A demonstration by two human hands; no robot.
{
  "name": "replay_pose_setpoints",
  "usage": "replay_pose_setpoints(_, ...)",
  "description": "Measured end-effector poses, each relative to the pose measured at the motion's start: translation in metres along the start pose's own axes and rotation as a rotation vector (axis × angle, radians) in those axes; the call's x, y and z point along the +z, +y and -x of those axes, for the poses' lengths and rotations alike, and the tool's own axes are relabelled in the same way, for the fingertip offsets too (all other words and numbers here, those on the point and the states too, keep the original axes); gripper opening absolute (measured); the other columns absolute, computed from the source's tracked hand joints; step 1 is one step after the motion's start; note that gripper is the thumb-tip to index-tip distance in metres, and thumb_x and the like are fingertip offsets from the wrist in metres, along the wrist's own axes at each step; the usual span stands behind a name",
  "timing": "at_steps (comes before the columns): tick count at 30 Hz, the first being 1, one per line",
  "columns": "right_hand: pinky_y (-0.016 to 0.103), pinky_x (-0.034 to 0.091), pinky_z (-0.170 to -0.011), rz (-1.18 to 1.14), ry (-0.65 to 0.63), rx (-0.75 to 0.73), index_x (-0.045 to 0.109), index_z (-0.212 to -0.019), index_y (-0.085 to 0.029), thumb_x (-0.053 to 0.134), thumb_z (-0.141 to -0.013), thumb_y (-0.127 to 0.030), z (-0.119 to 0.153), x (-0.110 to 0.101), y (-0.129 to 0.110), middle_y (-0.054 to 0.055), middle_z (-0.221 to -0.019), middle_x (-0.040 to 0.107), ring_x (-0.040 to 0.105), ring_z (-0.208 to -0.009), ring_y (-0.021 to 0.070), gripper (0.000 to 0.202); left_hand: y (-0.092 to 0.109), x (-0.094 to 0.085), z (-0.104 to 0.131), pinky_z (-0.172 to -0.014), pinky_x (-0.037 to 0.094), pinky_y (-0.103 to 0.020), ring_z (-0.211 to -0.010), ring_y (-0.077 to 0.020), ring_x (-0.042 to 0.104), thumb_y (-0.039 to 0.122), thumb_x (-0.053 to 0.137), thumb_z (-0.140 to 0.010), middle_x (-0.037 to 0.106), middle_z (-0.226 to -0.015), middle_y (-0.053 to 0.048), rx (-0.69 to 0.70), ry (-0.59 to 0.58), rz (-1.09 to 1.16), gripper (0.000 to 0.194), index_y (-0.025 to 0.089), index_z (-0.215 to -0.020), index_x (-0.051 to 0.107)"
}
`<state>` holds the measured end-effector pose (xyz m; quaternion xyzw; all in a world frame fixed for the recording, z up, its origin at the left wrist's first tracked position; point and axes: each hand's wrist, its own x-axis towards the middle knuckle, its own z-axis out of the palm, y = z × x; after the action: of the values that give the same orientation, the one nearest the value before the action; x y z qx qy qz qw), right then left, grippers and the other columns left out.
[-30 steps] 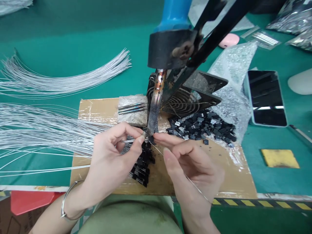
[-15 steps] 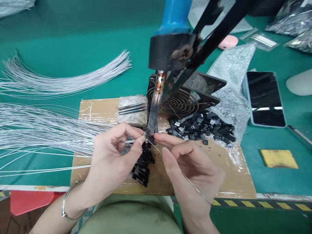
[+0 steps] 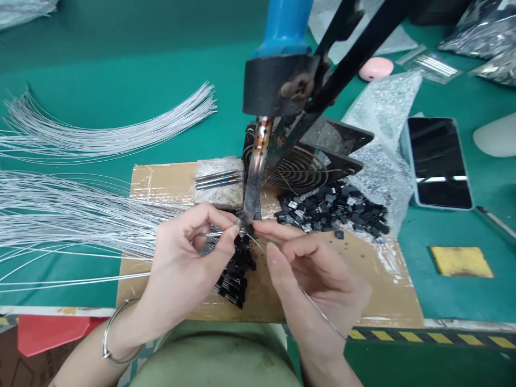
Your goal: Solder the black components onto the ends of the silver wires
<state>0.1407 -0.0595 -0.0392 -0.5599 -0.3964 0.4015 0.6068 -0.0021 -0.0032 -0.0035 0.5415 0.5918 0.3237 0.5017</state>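
My left hand (image 3: 189, 263) is closed in a pinch on a thin wire, its fingertips right beside the soldering iron's tip. The soldering iron (image 3: 252, 188) points down from above, its dark tip between both hands. In my right hand (image 3: 318, 279) a strand of solder wire (image 3: 322, 314) is gripped between thumb and fingers. The strand's front end reaches towards the iron's tip, while my right index fingertip is close to that spot. The exact joint is too small and covered to make out. Below the fingers lie wires with black ends (image 3: 234, 287).
Long white wires (image 3: 80, 209) spread left, with another bundle (image 3: 133, 131) behind. Black pieces (image 3: 338, 209) are heaped on cardboard (image 3: 363, 290). A fan (image 3: 302, 164) stands behind the iron, and a block (image 3: 220, 196) carries metal rods. At right are a phone (image 3: 439, 161) and yellow sponge (image 3: 461, 262).
The iron and its stand appear slightly further left in view. My right hand has shifted very slightly left; both hands keep their grips.
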Motion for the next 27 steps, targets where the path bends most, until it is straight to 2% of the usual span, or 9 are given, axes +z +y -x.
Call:
replay_pose_setpoints(12,0.036,0.066,-0.095,0.051,0.018,-0.024,0.064,-0.077,-0.022,0.07,-0.093,-0.013,0.0009,0.0016,0.0001,0.007,-0.113,0.084,0.082,-0.102,0.0226,0.02,-0.0008,-0.0005,0.0033,-0.06,0.048,-0.025,-0.075,-0.016,0.069,0.016,0.073,-0.089,0.076,-0.083,-0.002,0.003,0.005,0.007,0.011,0.019,-0.079,0.071)
replay_pose_setpoints(23,0.027,0.063,-0.095,-0.009,0.005,-0.025,0.067,-0.078,-0.022,0.072,-0.091,-0.008,0.0014,0.0009,0.002,0.003,-0.114,0.084,0.081,-0.102,0.0174,0.02,-0.0036,-0.0007,0.0039,-0.059,0.047,-0.024,-0.073,-0.0144,0.067,0.016,0.074,-0.089,0.077,-0.086,-0.002,0.011,0.011,0.008,0.011,0.02,-0.079,0.071)
replay_pose_setpoints(27,0.03,0.063,-0.095,-0.006,0.006,-0.019,0.067,-0.078,-0.022,0.071,-0.092,-0.009,0.0013,0.0011,0.0016,0.005,-0.114,0.084,0.081,-0.102,0.0187,0.02,-0.0017,-0.0004,0.0029,-0.057,0.045,-0.024,-0.07,-0.0136,0.066,0.016,0.074,-0.089,0.077,-0.086,-0.003,0.008,0.013,-0.006,0.01,0.019,-0.08,0.071)
